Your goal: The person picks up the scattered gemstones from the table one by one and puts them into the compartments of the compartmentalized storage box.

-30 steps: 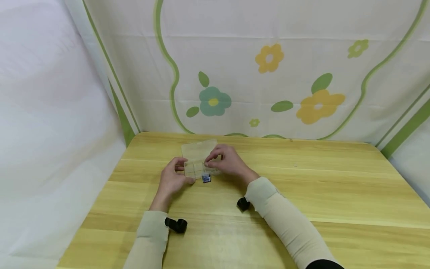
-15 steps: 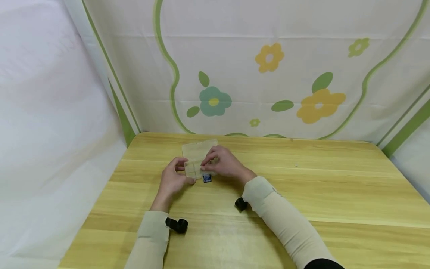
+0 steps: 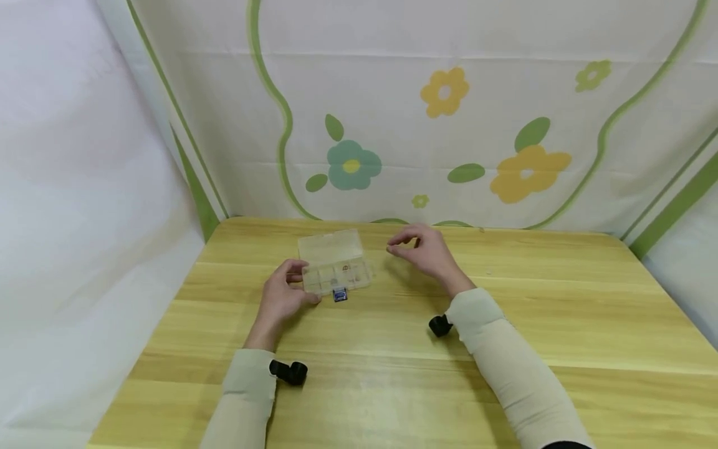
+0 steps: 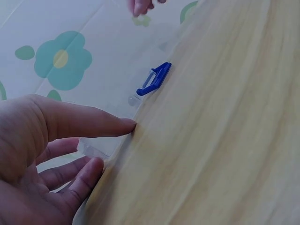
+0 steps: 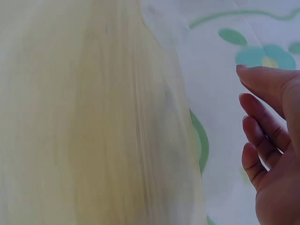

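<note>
A clear compartment box (image 3: 329, 280) lies on the table (image 3: 359, 386), left of its middle, with its lid (image 3: 331, 247) tipped back away from the person. A small reddish-brown item (image 3: 346, 268) sits in one compartment, and a small blue piece (image 3: 339, 295) stands at the front edge. The left hand (image 3: 282, 294) grips the box's left end: its thumb reaches along the front edge while the other fingers bend round toward the back. The right hand (image 3: 429, 251) hangs to the right of the box, well clear of it, wrist bent and fingers pointing left; thumb and forefinger tips are narrow, nearly meeting, the others loosely curled. Whether anything tiny sits between them cannot be told. Both forearms come in from the near side in pale sleeves (image 3: 518, 374). A tiny pale object (image 3: 488, 272) lies farther right; behind hangs a flowered cloth (image 3: 392, 125).
</note>
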Action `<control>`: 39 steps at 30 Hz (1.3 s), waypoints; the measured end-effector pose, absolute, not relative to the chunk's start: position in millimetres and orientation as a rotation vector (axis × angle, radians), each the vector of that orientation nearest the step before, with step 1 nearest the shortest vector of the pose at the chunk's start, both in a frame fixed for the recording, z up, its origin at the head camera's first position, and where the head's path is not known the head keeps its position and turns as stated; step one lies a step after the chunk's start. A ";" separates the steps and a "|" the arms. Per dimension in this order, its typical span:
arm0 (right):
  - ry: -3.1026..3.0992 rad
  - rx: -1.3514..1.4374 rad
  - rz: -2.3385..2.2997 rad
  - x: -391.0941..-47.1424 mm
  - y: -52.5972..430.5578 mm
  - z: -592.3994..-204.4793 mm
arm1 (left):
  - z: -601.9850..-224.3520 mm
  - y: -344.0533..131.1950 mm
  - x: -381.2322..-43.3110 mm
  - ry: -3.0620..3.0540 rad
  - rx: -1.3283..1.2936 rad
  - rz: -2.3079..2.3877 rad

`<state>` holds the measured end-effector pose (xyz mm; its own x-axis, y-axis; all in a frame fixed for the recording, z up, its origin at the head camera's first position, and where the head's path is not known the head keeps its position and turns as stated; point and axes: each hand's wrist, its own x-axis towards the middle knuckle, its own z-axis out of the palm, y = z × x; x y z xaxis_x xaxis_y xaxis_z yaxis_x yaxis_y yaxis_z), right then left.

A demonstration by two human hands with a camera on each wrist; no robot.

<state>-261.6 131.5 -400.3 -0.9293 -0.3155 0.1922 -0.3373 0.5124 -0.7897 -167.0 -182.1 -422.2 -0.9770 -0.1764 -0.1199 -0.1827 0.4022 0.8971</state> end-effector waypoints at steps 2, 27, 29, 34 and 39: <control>-2.692 0.537 1.448 -262.5 142.4 -401.9 | -422.1 -182.6 -166.9 2.621 -0.334 1.687; -2.671 -0.066 1.415 -238.7 270.9 -414.7 | -419.0 -185.0 -159.9 2.607 -0.328 1.665; -2.674 -0.098 1.413 -236.5 280.3 -416.1 | -419.0 -185.2 -160.2 2.608 -0.325 1.667; -2.731 -0.081 1.313 -233.2 298.5 -423.5 | -419.6 -183.9 -162.6 2.608 -0.323 1.669; -2.811 -0.050 1.235 -232.8 308.3 -430.4 | -420.8 -183.6 -163.9 2.617 -0.314 1.669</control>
<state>-232.8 308.3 -430.4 -0.9969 0.0584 0.0520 0.0012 0.6762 -0.7367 -163.9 -183.6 -420.8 -0.9794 -0.1572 -0.1264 -0.1809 0.4076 0.8951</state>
